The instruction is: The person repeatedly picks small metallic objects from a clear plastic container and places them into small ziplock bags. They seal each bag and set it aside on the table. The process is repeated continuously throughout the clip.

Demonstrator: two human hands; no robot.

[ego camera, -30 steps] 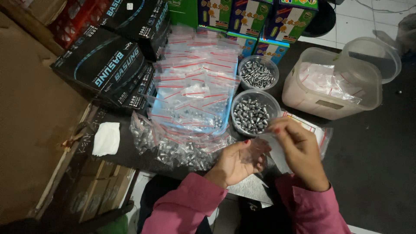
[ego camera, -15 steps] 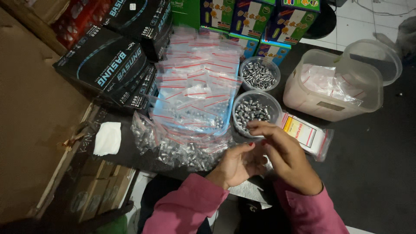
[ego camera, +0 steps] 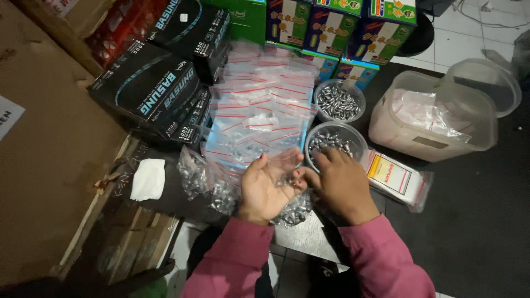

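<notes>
Your left hand [ego camera: 269, 187] lies palm up at the near edge of the dark surface [ego camera: 475, 221], fingers loosely curled around a small clear bag [ego camera: 282, 165] that rests across your palm. Your right hand [ego camera: 343, 185] sits just beside it, palm down, fingertips reaching over the near rim of the near bowl [ego camera: 335, 142] of small grey metal pieces; whether those fingers pinch anything cannot be told.

A second bowl [ego camera: 339, 101] of the same pieces stands just beyond the first. To the left of both bowls spreads a pile of empty clear bags with red strips [ego camera: 259, 116], and below it, near your left hand, a heap of filled bags [ego camera: 207, 182]. A white folded cloth [ego camera: 147, 179] lies further left.

A flat packet with a yellow and red label [ego camera: 396, 177] lies just right of your right hand. Far right stands a translucent tub [ego camera: 433, 118] with its lid [ego camera: 486, 85] leaning behind. Black boxes [ego camera: 152, 91] are stacked at the far left.
</notes>
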